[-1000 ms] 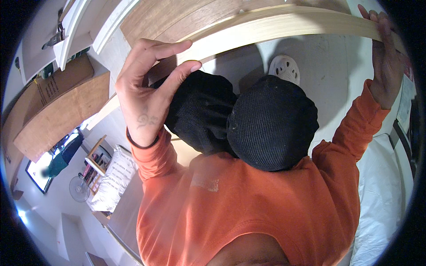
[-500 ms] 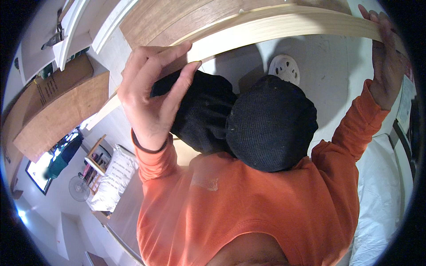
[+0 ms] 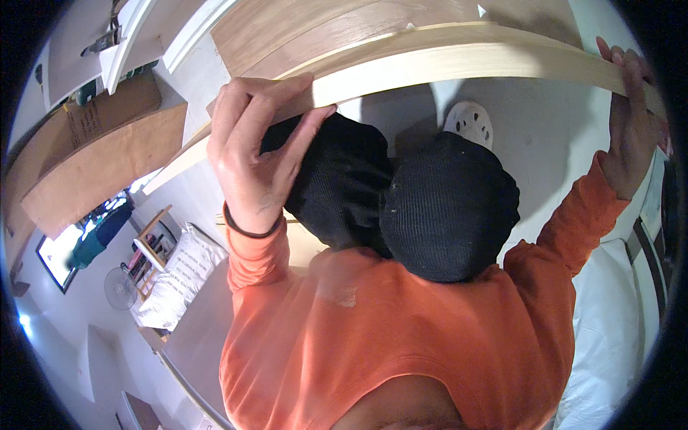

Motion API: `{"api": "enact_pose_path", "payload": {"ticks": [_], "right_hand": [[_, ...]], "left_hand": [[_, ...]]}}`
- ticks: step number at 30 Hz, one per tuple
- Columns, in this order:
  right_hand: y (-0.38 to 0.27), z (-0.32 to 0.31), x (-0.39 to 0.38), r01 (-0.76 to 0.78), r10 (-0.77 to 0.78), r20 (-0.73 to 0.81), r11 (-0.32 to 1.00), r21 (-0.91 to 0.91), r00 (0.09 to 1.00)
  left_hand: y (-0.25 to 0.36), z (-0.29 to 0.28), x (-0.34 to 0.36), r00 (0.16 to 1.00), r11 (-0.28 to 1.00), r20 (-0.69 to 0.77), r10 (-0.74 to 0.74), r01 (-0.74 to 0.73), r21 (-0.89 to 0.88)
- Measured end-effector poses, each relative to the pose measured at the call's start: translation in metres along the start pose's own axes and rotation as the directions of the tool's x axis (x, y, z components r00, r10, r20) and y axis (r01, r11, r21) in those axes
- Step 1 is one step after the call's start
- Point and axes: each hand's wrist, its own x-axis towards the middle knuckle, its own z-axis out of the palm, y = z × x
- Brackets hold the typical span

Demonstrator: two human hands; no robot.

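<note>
A long pale wooden strip (image 3: 459,64) runs in a curve across the top of the view. My left hand (image 3: 251,161) is raised to its left part, with fingertips and thumb pinched on its lower edge. My right hand (image 3: 631,122) grips the strip's right end, fingers laid over it. Both arms wear orange sleeves (image 3: 573,215). Between the arms are a black knitted cap (image 3: 448,208) and a second black rounded shape (image 3: 340,179), above an orange shirt (image 3: 401,337).
Brown wood panels (image 3: 322,29) lie beyond the strip. Brown boards (image 3: 100,158) lean at the left. A white round disc with holes (image 3: 469,122) sits on the white surface. A white sack (image 3: 183,272), a small fan (image 3: 118,287) and a wooden frame (image 3: 154,236) are at lower left.
My left hand has shifted up and turned slightly, its fingers now closed onto the strip's edge. My right hand has stayed on the strip's right end.
</note>
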Motion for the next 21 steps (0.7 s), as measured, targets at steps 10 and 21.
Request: {"api": "enact_pose_path", "payload": {"ticks": [10,21], "right_hand": [[-0.005,-0.002,-0.001,0.037,-0.055,0.122,0.989,0.146,0.991],[-0.007,-0.005,0.006,-0.013,-0.021,0.189,0.984,0.179,0.982]], "left_hand": [[-0.002,0.000,-0.003,0.998,0.997,0.009,0.059,-0.059,0.048],[-0.010,-0.006,0.000,0.998,0.997,0.058,0.003,0.001,-0.079]]}}
